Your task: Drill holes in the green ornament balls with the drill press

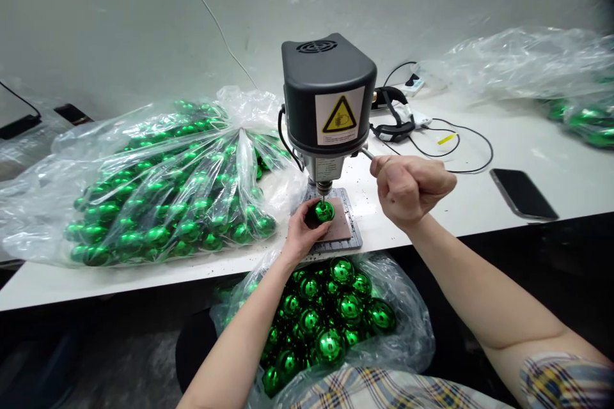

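Observation:
A shiny green ball (pixel 325 211) sits under the bit of a black bench drill press (pixel 330 96). My left hand (pixel 306 230) is closed around the ball's left and front side, thumb in front, over a brown board (pixel 339 223) on the grey drill base (pixel 354 230). The drill bit comes down to the top of the ball; whether it has gone in, I cannot tell. My right hand (pixel 407 186) is wrapped in a fist around the drill's lever handle (pixel 367 153), right of the machine head. On my lap an open clear plastic bag (pixel 415 332) holds many green balls (pixel 330 344).
Left on the white table (pixel 480 195) lies a tied clear bag (pixel 242 160) full of green balls. To the right are a phone (pixel 524 194), a black headset (pixel 394 128) with looping cables, and another plastic bag (pixel 522 57). Dark crumbs speckle the table around the base.

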Demonstrator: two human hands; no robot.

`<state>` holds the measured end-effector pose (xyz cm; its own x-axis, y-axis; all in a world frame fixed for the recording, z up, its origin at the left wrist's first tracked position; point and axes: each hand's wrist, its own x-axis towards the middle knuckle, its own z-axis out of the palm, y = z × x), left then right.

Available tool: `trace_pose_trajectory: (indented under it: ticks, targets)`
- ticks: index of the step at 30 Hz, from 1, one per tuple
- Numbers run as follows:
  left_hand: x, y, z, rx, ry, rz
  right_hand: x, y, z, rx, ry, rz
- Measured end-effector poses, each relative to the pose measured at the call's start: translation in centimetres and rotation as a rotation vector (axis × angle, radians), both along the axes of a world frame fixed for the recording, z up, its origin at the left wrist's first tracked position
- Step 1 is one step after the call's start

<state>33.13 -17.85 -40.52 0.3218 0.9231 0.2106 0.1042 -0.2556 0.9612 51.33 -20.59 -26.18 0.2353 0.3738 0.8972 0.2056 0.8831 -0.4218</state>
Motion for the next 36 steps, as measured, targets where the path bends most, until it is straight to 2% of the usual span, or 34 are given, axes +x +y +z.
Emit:
trace_pose_trajectory:
  ticks: [3,4,9,11,14,16,19,21,23,25,26,29,30,31,32,34,36]
  targets:
    - [-0.1,0.1,-0.3,0.004,0.005,-0.004,0.1,0.6,-0.4,0.213,-0.006,0.03]
    - [-0.1,0.1,-0.3,0.008,0.004,-0.006,0.1,0.8,-0.5,0.238,-0.02,0.035]
    - [-0.1,0.0,-0.2,0.027,-0.026,0.001,0.2,0.9,-1.5,0.285,-0.082,0.061]
    - [0.0,-0.1,-0.2,0.018,-0.042,0.019,-0.1,0.5,-1.3,0.272,-0.092,0.067]
    - [0.1,-0.4,-0.1,0.009,-0.041,0.047,-0.9,0.3,1.0,0.167,0.109,0.044]
    - [0.4,-0.6,0.2,0.021,-0.031,0.077,-1.3,0.8,3.6,0.019,0.287,0.05]
    - [0.7,-1.1,1.2,0.051,0.045,0.171,-0.8,3.1,7.4,-0.25,0.428,0.122]
    - [0.6,-1.7,2.3,0.081,0.144,0.267,0.1,5.3,8.7,-0.365,0.402,0.188]
    - [-0.3,-2.8,3.6,0.109,0.27,0.333,1.1,7.2,8.9,-0.39,0.273,0.256]
    - [-2.0,-4.4,5.2,0.118,0.425,0.261,1.8,8.5,8.6,-0.4,0.231,0.286]
    - [-3.0,-5.4,6.1,0.109,0.516,0.162,2.0,8.8,8.4,-0.411,0.243,0.291]
    - [-5.9,-7.2,8.3,0.064,0.731,-0.261,2.2,9.0,7.9,-0.422,0.272,0.297]
    - [-6.6,-7.1,8.8,0.052,0.747,-0.354,2.2,8.9,7.8,-0.41,0.264,0.3]
    - [-7.0,-6.5,9.2,0.046,0.732,-0.391,2.2,8.8,7.7,-0.394,0.25,0.302]
    - [-7.2,-5.3,9.3,0.046,0.691,-0.368,2.2,8.7,7.6,-0.379,0.238,0.302]
    - [-7.0,-1.3,9.2,0.065,0.618,-0.177,2.2,8.7,7.6,-0.359,0.218,0.302]
    - [-6.5,3.8,8.5,0.151,0.691,0.111,2.2,8.6,7.6,-0.353,0.22,0.303]
